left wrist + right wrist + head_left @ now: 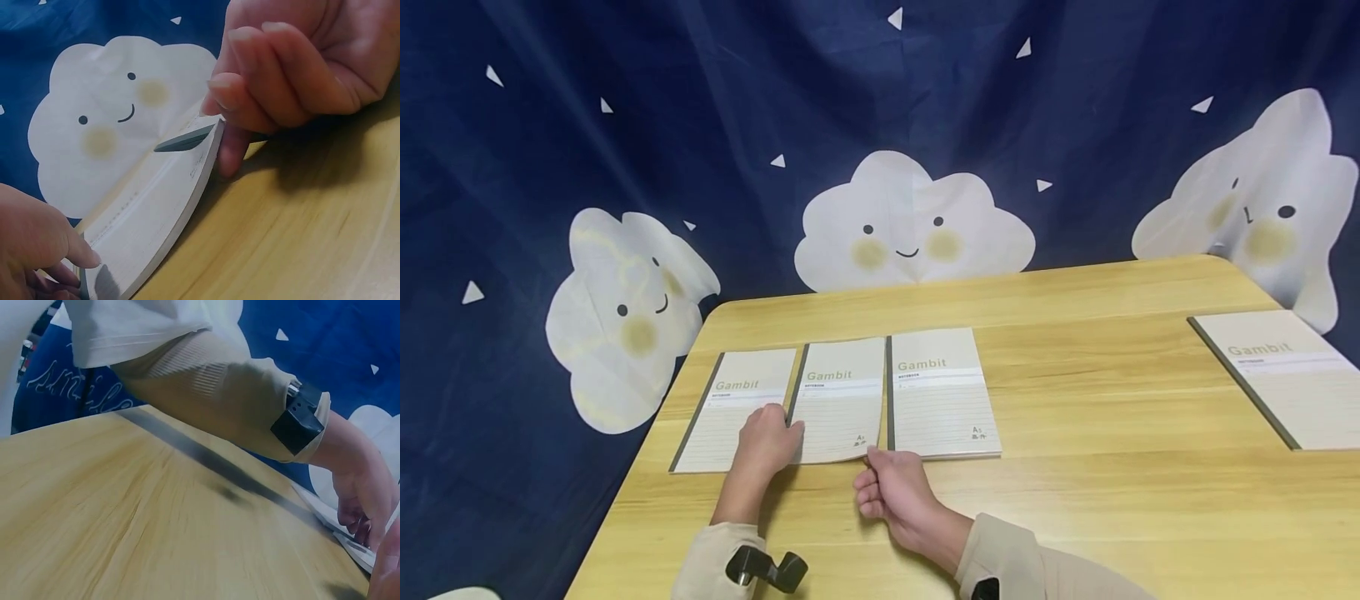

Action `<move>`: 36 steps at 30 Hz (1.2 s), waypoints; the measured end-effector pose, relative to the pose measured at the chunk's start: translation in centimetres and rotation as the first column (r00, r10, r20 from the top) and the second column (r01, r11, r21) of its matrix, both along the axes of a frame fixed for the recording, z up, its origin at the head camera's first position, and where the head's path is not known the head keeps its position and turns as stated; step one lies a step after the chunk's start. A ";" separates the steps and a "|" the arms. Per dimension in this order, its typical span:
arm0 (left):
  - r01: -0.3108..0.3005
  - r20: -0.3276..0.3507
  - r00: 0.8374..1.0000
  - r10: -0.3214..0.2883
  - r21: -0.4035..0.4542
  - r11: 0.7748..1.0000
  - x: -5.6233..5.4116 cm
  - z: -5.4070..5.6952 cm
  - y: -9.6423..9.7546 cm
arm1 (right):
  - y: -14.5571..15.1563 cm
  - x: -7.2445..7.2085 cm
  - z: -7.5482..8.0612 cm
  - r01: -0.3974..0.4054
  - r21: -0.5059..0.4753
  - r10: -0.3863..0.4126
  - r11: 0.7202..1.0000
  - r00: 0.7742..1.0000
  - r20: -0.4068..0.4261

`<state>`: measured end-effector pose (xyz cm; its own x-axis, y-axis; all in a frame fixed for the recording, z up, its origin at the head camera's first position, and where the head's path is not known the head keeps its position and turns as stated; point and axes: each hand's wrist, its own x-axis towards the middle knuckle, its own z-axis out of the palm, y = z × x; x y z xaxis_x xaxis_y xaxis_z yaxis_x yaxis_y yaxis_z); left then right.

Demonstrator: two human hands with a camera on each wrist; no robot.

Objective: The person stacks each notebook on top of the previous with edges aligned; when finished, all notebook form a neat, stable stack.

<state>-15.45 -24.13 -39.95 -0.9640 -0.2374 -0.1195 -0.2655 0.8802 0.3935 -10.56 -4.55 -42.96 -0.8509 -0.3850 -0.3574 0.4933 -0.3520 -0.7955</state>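
Note:
Three white Gambit notebooks with dark spines lie side by side on the table. The middle notebook (838, 400) is slightly bowed, its near right corner raised. My right hand (901, 496) pinches that corner between thumb and fingers; the left wrist view shows the right hand (294, 69) with the thumb under the notebook's edge. At the spine side my left hand (767, 442) grips the same notebook, one digit on its cover; its other fingers are partly hidden. Left notebook (748, 375) lies partly beneath the left hand. Right notebook (940, 400) lies just beyond the right hand.
A fourth Gambit notebook (1285, 375) lies apart at the table's right side. The wooden table (1090, 500) has rounded far corners. Behind it hangs a dark blue curtain (737, 83) printed with clouds. A black device (767, 568) is strapped on the left wrist.

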 end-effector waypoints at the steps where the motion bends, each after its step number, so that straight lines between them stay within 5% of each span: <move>1: -0.004 0.001 1.000 0.004 0.013 1.000 0.0 0.0 0.0 | -0.1 0.0 0.0 0.008 0.002 -0.008 1.000 1.000 -0.001; 20: -0.032 -0.006 0.999 0.033 0.109 0.994 1.1 -0.4 -0.7 | -1.0 -0.3 0.2 0.062 0.094 -0.055 0.994 0.995 -0.078; 29: -0.049 -0.044 0.997 0.057 0.173 0.984 1.5 -0.5 -0.8 | -0.8 -1.4 1.4 0.026 0.142 0.004 0.990 0.978 -0.208; 33: -0.045 -0.068 0.996 0.064 0.260 0.965 1.6 -0.8 -1.1 | -0.3 -1.8 1.8 0.014 0.168 0.028 0.986 0.969 -0.244; 36: -0.065 -0.064 0.993 0.097 0.388 0.919 1.7 -1.0 -1.3 | 0.2 -2.0 1.9 -0.001 0.178 0.048 0.984 0.964 -0.260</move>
